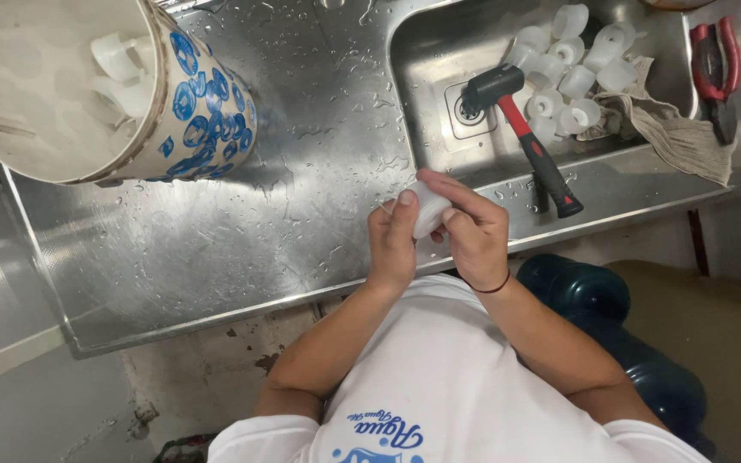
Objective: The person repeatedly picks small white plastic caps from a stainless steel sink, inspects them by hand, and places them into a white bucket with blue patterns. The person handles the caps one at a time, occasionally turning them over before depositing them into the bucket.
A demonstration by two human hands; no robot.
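Head view shows me both hands, left hand [392, 240] and right hand [473, 227], pinching one white cap [430, 208] at frame centre, while many caps [569, 73] wait in the sink [422, 60] upper right and others sit in the bucket [62, 94] upper left

**Colours over the wet steel**

The desk [242, 223] and sink [439, 51] are grey steel, speckled with clear droplets. The cap [430, 208] in the hands is translucent white, like the caps [572, 73] far right in the sink. The hammer [521, 129] has a black head and a red-and-black handle. The pliers [713, 64] have red grips. The rag [675, 129] is beige. The bucket [130, 86], far left, is cream with blue round blotches. The shirt [456, 386] is white with blue print. The bottles [611, 326], near right, are dark blue.
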